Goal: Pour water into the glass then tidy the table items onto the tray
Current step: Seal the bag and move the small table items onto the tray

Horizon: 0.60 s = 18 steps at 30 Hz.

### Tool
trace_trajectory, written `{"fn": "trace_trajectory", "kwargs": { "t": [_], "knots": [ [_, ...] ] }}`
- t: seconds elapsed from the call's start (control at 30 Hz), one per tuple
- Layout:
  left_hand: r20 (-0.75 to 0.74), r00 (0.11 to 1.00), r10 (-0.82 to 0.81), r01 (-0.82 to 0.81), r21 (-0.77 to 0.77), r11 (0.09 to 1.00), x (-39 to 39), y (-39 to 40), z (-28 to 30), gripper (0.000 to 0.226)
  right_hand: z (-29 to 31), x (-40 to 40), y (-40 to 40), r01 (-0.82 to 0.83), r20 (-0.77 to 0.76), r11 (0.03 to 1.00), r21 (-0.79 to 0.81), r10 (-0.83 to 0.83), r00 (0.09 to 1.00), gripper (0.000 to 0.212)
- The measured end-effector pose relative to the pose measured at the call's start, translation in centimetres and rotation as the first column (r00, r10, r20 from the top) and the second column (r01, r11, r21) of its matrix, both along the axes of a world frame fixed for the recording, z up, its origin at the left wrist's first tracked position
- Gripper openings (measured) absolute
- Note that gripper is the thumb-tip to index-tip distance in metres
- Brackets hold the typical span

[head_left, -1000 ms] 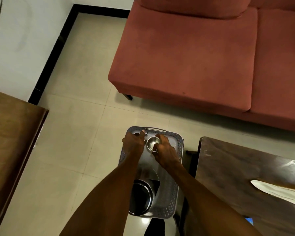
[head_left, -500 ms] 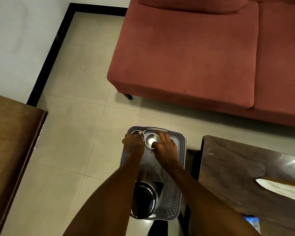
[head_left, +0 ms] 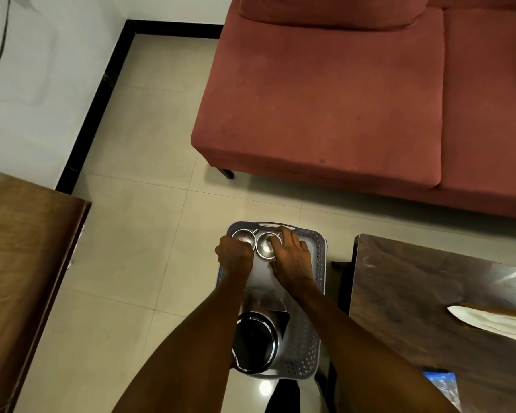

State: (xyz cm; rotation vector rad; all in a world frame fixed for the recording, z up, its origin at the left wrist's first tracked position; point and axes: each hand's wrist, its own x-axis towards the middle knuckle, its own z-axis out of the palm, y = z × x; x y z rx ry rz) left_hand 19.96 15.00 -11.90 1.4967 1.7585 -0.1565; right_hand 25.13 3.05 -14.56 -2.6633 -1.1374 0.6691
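Pale tiled floor (head_left: 137, 174) with glare spot near bottom, white wall (head_left: 42, 70) edged by black skirting (head_left: 96, 102), red sofa (head_left: 355, 99) on dark legs, brown cabinet top (head_left: 21, 263) at left, dark glossy table (head_left: 429, 308) at right

No text, label, brand, number or sign can be read on anything here.

This was a home living room: a wide red fabric sofa (head_left: 355, 93) stood on pale beige floor tiles (head_left: 149, 162), with a dark glossy wooden coffee table (head_left: 423, 293) near it and 1 white wall with black skirting (head_left: 96, 108).
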Motion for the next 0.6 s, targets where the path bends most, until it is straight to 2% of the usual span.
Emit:
{"fn": "trace_trajectory", "kwargs": {
  "t": [0.13,0.33,0.4,0.5,0.6],
  "knots": [
    [0.03,0.998,-0.057,0.058,-0.009,0.998,-0.6,-1.2,1.6,0.033,2.0,0.4,-1.2,0.064,0.033,0.997,0.035,-0.065,0.997,0.06],
    [-0.106,0.929,-0.354,0.365,0.101,0.926,-0.6,-5.2,6.9,0.04,6.1,1.5,-4.6,0.173,-0.062,0.975,0.142,-0.166,0.984,0.07],
    [-0.108,0.878,-0.467,0.477,0.119,0.871,-0.7,-6.7,8.2,0.042,7.7,1.6,-6.1,0.188,-0.092,0.971,0.148,-0.176,0.98,0.075],
    [-0.142,0.764,-0.629,0.645,0.191,0.74,-1.1,-9.8,10.5,0.044,10.4,1.5,-9.1,0.2,-0.116,0.967,0.158,-0.183,0.976,0.077],
    [-0.171,0.666,-0.726,0.74,0.269,0.616,-1.4,-13.4,12.5,0.053,13.1,1.2,-12.4,0.204,-0.091,0.962,0.183,-0.19,0.978,0.077]
  ]
}}
